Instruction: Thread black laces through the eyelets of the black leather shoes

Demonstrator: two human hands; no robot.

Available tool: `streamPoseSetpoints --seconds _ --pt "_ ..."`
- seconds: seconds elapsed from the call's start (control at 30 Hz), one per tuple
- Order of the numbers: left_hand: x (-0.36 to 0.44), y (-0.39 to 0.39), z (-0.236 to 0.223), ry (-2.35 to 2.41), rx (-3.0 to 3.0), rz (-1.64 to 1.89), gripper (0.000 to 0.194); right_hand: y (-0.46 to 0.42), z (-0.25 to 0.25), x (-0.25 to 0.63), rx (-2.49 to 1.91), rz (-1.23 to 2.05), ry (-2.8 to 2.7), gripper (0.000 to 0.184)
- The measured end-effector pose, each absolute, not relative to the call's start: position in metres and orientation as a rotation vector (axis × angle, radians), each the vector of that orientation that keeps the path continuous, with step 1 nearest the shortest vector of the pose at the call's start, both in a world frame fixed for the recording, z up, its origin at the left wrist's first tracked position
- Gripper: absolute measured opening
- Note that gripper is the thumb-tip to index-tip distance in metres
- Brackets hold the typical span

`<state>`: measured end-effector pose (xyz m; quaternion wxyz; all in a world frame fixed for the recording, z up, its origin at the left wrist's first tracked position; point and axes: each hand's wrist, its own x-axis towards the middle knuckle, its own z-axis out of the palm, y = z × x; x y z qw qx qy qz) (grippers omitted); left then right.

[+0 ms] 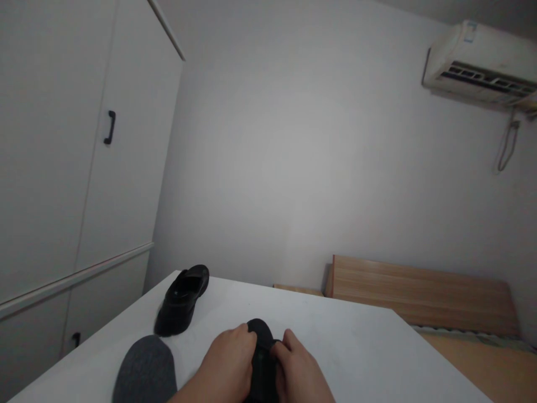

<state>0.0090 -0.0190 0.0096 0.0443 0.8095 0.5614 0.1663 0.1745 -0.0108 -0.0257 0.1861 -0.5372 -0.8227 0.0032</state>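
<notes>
Black shoe [263,376]: gripped at both sides by left fingers [247,340] and right fingers [280,352], over the counter [356,352]. Seemingly midway through handling, not finished. Left of the fingers, a loose grey insole [146,372]; farther off, another black shoe [178,308], apparently left for later.

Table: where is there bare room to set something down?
Widest: between the right hand and the right edge of the table. Smaller: between the far shoe and left hand. Crowded: the near left, with the grey pad, and the near middle, where both hands grip the held shoe.
</notes>
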Motion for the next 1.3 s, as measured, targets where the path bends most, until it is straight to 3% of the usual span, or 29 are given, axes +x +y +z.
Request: streamPoseSetpoints --seconds 0.17,0.33,0.5,0.63,0.77,1.07,1.3 --pt "0.017 -0.022 0.016 1.747 2.497 0.434 0.038 -0.022 -0.008 0.159 -1.671 -0.087 -2.315 0.037" --pt "0.011 -0.023 0.027 1.689 2.516 0.55 0.03 -0.017 -0.003 0.163 -1.314 0.093 -2.156 0.029" --pt "-0.009 -0.015 0.067 1.352 2.378 1.159 0.012 -0.012 0.038 0.168 -0.984 0.274 -1.905 0.014" --pt "-0.026 -0.011 0.114 1.144 2.176 1.686 0.01 -0.021 0.096 0.166 -0.885 0.234 -1.721 0.011" --pt "-0.031 -0.009 0.143 1.035 2.045 1.945 0.008 -0.03 0.14 0.162 -0.725 0.108 -1.551 0.009" --pt "-0.006 -0.011 0.141 0.671 1.689 1.746 0.007 -0.027 0.135 0.135 -0.64 0.279 -1.616 0.009" --pt "-0.001 -0.014 0.132 0.452 1.565 1.55 0.031 -0.024 0.134 0.133 -0.597 0.11 -1.63 0.008"
